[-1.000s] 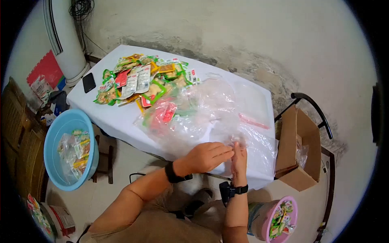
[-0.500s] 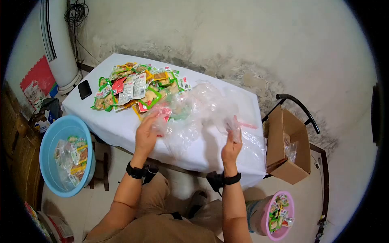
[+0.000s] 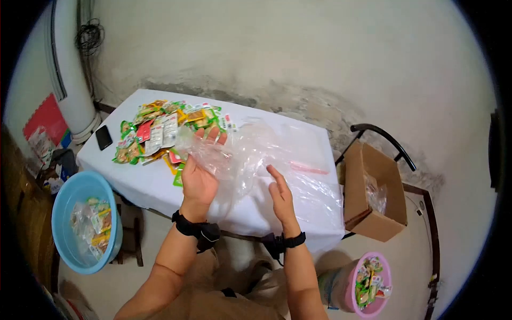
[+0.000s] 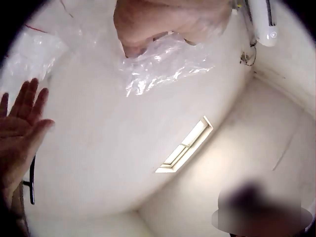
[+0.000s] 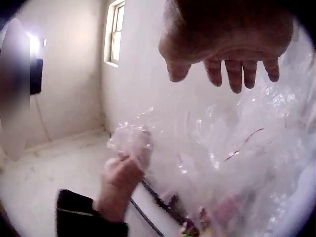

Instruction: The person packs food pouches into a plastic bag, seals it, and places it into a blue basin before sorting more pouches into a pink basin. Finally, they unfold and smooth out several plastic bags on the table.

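My left hand point(image 3: 200, 184), palm up over the front of the table, grips a crumpled clear plastic bag point(image 3: 213, 160) in curled fingers. The same bag point(image 4: 168, 64) hangs below that hand point(image 4: 173, 22) in the left wrist view. To its right, my right hand point(image 3: 281, 197) has straight, spread fingers and holds nothing. More clear plastic bags point(image 3: 258, 138) lie loosely on the white-covered table point(image 3: 136, 178) beyond both hands. A heap of small food packets point(image 3: 169, 128) with green, yellow and red edges lies behind the left hand, which partly hides it.
A phone point(image 3: 103, 137) lies at the table's left end. On that side stands a blue tub point(image 3: 60, 226) with packets and plastic inside. An open cardboard box point(image 3: 356, 186) is at the right, above a pink basket point(image 3: 388, 280) of packets. Flat clear bags point(image 3: 314, 200) cover the table's right side.
Both hands came together over the table's front, then parted. The left went left and now holds up a clear bag; the right let go of plastic and opened. The head view shifted.
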{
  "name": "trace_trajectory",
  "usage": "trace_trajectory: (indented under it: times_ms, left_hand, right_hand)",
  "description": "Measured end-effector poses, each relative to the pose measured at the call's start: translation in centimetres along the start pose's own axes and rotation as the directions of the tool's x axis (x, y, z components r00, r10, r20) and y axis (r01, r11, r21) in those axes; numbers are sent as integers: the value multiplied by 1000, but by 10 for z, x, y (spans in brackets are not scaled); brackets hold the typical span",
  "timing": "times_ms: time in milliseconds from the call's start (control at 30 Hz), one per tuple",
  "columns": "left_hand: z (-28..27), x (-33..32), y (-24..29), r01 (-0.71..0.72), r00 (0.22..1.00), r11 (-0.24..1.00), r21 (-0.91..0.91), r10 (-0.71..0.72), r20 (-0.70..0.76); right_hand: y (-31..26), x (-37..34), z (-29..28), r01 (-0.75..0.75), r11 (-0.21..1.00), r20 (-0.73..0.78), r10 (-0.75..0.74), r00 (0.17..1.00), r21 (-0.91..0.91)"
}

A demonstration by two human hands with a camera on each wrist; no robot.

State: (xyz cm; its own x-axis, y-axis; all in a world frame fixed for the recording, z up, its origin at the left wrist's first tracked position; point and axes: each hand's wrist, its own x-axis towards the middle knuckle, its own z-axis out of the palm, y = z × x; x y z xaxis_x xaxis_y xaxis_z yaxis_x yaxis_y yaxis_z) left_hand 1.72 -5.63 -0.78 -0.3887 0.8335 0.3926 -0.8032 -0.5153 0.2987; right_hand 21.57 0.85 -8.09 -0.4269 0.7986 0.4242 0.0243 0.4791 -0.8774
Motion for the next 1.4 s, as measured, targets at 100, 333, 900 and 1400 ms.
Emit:
trace_trajectory:
  times_ms: [100, 333, 900, 1400]
  left_hand:
    - [3, 3, -32, 179, 969, 965, -193, -139, 206]
    - [-19, -1, -105, 541, 823, 838, -72, -510, 250]
    - [-87, 51, -98, -733, 627, -419, 536, -722, 292]
    - [-56, -18, -152, 577, 792, 608, 545, -580, -192]
  right_hand:
    - [-32, -13, -6, -42, 938, -118, 88, 989, 343]
    - [2, -20, -35, -154, 775, -242, 369, 897, 614]
    - [31, -49, -94, 52, 849, -655, 366, 661, 526]
    - [23, -70, -87, -1, 964, -558, 156, 815, 267]
